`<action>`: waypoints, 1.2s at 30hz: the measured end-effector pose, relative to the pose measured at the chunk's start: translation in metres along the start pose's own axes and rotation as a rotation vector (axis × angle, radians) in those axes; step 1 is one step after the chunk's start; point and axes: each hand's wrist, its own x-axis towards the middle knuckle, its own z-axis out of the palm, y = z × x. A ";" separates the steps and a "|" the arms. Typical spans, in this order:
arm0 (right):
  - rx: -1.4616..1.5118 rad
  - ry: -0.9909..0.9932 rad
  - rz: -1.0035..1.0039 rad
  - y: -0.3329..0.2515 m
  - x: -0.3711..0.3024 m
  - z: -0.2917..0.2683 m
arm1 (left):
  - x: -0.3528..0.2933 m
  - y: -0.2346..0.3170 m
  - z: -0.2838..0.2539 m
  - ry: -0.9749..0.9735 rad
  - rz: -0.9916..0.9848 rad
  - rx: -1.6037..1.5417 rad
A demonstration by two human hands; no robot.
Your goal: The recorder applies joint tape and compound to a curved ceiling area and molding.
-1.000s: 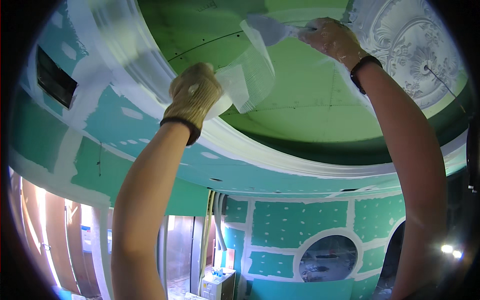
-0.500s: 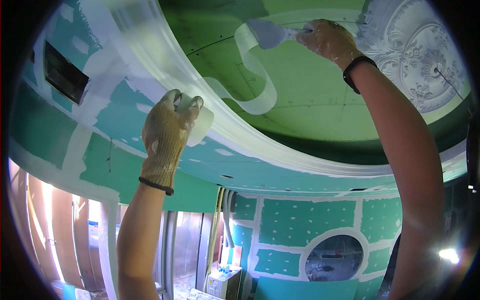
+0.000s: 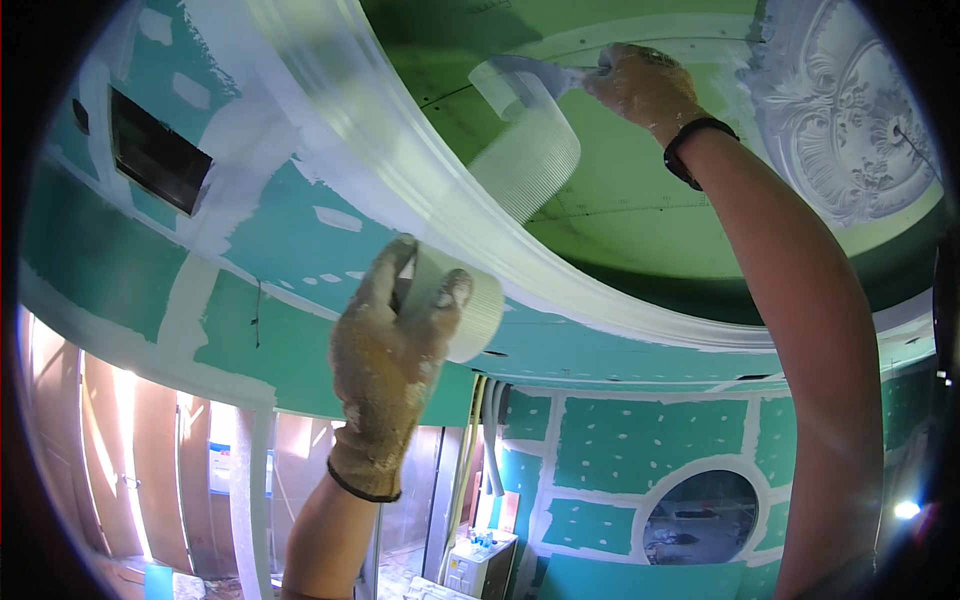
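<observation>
My gloved left hand [image 3: 390, 360] grips a roll of white mesh joint tape [image 3: 478, 312], thumb and fingers closed round it below the white curved moulding. A loose strip of the mesh tape [image 3: 540, 150] hangs in a curl from the recessed green ceiling panel [image 3: 640, 175]; its lower part passes behind the moulding edge or blends with it. Up at the panel, my gloved right hand [image 3: 645, 92] holds a putty knife [image 3: 540, 72] by its handle. The blade lies at the upper end of the strip, close to a board seam. Whether it presses on the panel I cannot tell.
The white moulding [image 3: 560, 275] rings the recess. An ornate white ceiling medallion [image 3: 850, 130] with a hanging wire is at the right. A dark rectangular opening [image 3: 158, 150] sits in the left ceiling. Below are a white cabinet [image 3: 480, 565] and a round wall opening [image 3: 700, 518].
My left hand has moved right and down with the roll. The tape's loop has changed shape and looks broader. My right hand has shifted slightly left, and the knife blade appears flatter.
</observation>
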 end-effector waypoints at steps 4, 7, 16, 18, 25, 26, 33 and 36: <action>-0.008 0.113 -0.060 -0.016 0.008 0.017 | -0.004 -0.009 0.009 -0.031 -0.014 -0.006; -0.002 0.147 -0.055 -0.024 0.013 0.026 | -0.005 -0.014 0.013 -0.040 -0.028 0.000; 0.261 0.125 0.055 -0.044 0.022 0.070 | 0.005 -0.035 0.048 0.086 0.025 -0.039; 0.185 0.114 0.013 -0.055 0.017 0.065 | 0.007 -0.026 0.045 0.036 -0.056 -0.036; 0.133 0.174 -0.052 -0.071 0.015 0.091 | 0.025 -0.031 0.078 0.080 0.172 -0.049; 0.138 0.171 -0.049 -0.073 0.016 0.095 | 0.035 -0.034 0.085 0.077 0.172 -0.043; 0.133 0.192 -0.111 -0.074 0.010 0.111 | 0.063 -0.029 0.083 0.116 0.184 -0.042; 0.181 0.200 -0.119 -0.049 -0.011 0.095 | 0.068 -0.034 0.081 0.171 0.218 -0.085</action>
